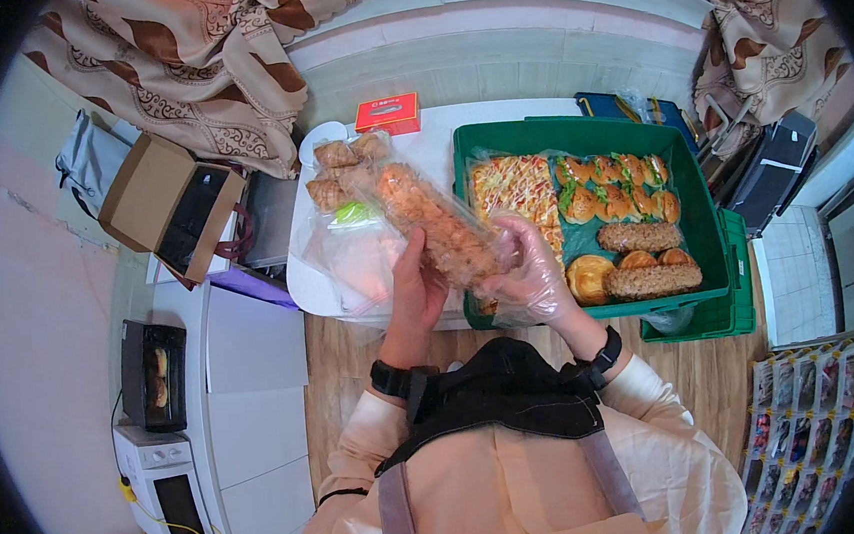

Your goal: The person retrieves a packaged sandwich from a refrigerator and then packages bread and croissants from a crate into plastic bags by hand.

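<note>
My left hand (417,290), bare, grips the lower left side of a long floss-coated bread roll (431,225) in a clear plastic bag. My right hand (529,274), in a clear plastic glove, holds the bag's lower right end. Both are above the gap between the white table and a green plastic crate (707,245). In the crate lie a flat topped bread (515,192), several small filled buns (591,201), two brown-coated rolls (654,281) and round golden pastries (590,278). Left of the held roll are bagged brown breads (335,154) and clear plastic bags (352,265).
A red box (387,113) and a white round lid or plate (323,141) stand at the white table's (440,142) back. An open cardboard box (166,205) is at the left, above a toaster oven (155,375) and a white microwave (162,487). Another green crate (736,273) sits lower right.
</note>
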